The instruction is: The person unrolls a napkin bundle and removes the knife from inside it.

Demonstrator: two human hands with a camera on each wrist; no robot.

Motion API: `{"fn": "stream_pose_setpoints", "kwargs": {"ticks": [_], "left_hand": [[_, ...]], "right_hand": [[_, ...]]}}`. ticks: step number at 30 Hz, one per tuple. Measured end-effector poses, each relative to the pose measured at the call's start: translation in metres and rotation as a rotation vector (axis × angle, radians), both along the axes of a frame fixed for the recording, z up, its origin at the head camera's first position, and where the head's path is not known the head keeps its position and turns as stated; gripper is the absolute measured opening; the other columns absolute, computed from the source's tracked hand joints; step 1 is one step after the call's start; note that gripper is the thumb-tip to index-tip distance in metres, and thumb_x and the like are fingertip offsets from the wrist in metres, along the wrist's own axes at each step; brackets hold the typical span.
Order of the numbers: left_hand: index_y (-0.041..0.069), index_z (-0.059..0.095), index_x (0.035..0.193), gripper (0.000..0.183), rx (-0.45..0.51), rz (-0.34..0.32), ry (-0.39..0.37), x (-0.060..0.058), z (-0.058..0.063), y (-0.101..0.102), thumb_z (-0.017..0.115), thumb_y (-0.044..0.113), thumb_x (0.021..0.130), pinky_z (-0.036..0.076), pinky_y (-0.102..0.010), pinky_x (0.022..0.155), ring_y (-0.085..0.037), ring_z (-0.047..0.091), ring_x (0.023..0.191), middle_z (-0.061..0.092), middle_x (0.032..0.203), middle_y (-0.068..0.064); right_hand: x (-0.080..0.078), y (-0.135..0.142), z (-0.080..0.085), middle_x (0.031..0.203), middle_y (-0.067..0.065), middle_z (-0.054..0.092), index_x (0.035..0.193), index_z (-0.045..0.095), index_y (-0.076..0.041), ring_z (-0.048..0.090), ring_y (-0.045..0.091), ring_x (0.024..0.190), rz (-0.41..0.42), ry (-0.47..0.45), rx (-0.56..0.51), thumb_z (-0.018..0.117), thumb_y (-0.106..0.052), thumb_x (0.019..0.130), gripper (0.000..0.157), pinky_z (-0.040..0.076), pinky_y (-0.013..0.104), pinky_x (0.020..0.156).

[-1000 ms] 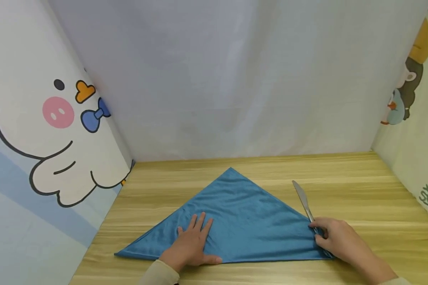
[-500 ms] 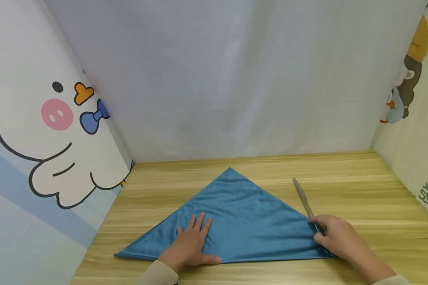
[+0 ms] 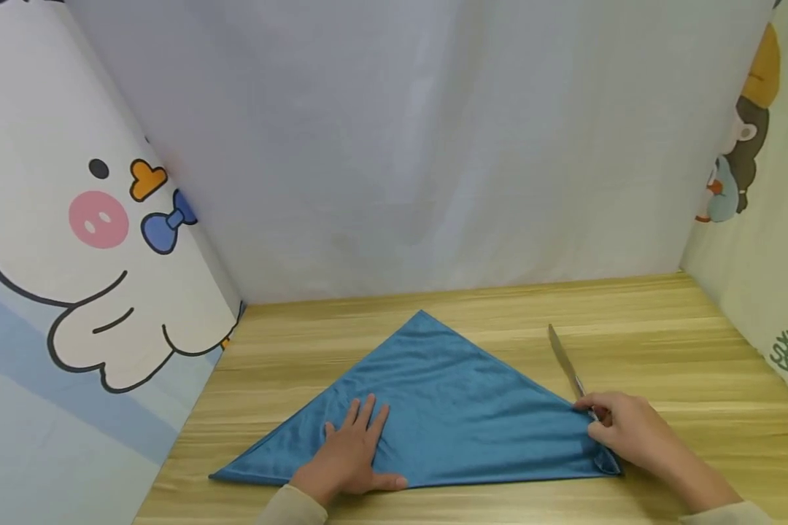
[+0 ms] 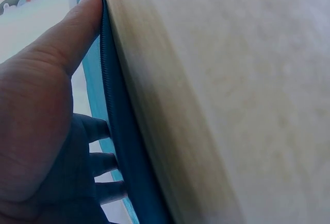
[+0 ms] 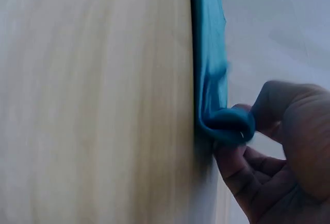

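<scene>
A shiny blue cloth (image 3: 460, 408) lies as a large triangle, its point to the back and its long side toward me. My left hand (image 3: 351, 452) rests spread on its left half; the thumb lies along the front edge, as the left wrist view also shows. At the right corner my right hand (image 3: 630, 426) pinches the cloth's edge together with a metal table knife (image 3: 565, 357). The blade points to the back, beyond the cloth. Fingers and cloth hide most of its handle. In the right wrist view, the cloth corner (image 5: 234, 126) is curled into a roll between thumb and fingers.
A wood-grain table (image 3: 315, 328) lies under everything. Behind it hangs a pale curtain (image 3: 460, 168). A printed panel with a white cartoon bird (image 3: 98, 204) stands on the left, and another printed panel (image 3: 762, 277) on the right.
The right hand has shifted slightly to the right with the knife, whose tip has moved right. The cloth's right corner now shows curled below the fingers. The left hand stays put.
</scene>
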State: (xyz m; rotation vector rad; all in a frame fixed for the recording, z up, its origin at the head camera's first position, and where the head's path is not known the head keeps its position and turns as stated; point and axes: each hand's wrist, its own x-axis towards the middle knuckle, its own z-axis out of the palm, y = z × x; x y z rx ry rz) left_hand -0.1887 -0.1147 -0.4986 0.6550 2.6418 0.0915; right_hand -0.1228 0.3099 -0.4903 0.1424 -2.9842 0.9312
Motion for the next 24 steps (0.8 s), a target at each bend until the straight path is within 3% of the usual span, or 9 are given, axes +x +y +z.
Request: {"fn": "stream_pose_setpoints", "kwargs": {"ticks": [5,9,15,24], "left_hand": [[0.017,0.017,0.156,0.118,-0.002,0.005,-0.005,-0.001,0.0,0.0,0.05,0.087,0.066,0.024,-0.076,0.095,-0.038,0.007,0.145,0.006,0.161,-0.012],[0.017,0.017,0.156,0.119,0.0,-0.006,0.001,-0.001,-0.001,0.001,0.049,0.088,0.066,0.024,-0.077,0.094,-0.039,0.007,0.145,0.007,0.16,-0.013],[0.017,0.017,0.156,0.118,0.008,-0.002,-0.006,0.0,-0.002,0.0,0.05,0.087,0.066,0.024,-0.077,0.094,-0.039,0.007,0.145,0.006,0.16,-0.013],[0.016,0.018,0.156,0.117,0.023,-0.004,-0.005,0.0,0.001,0.0,0.051,0.086,0.068,0.024,-0.077,0.094,-0.039,0.006,0.145,0.006,0.16,-0.013]], "right_hand": [[0.001,0.008,0.0,0.083,-0.001,0.062,0.11,0.071,-0.004,0.049,0.009,0.067,0.006,-0.068,-0.09,0.063,-0.001,0.081,0.03,0.043,0.023,0.058],[0.0,0.018,-0.005,0.083,-0.001,0.061,0.113,0.07,-0.006,0.048,0.006,0.068,0.059,-0.067,-0.148,0.065,-0.003,0.086,0.027,0.043,0.023,0.058],[0.0,0.031,-0.01,0.087,-0.002,0.059,0.115,0.069,-0.005,0.046,0.003,0.07,0.154,-0.009,-0.141,0.067,-0.008,0.09,0.026,0.042,0.023,0.058],[0.004,0.031,-0.005,0.09,-0.002,0.061,0.115,0.069,-0.006,0.047,0.002,0.07,0.143,0.009,-0.134,0.069,-0.011,0.089,0.026,0.043,0.023,0.059]]}}
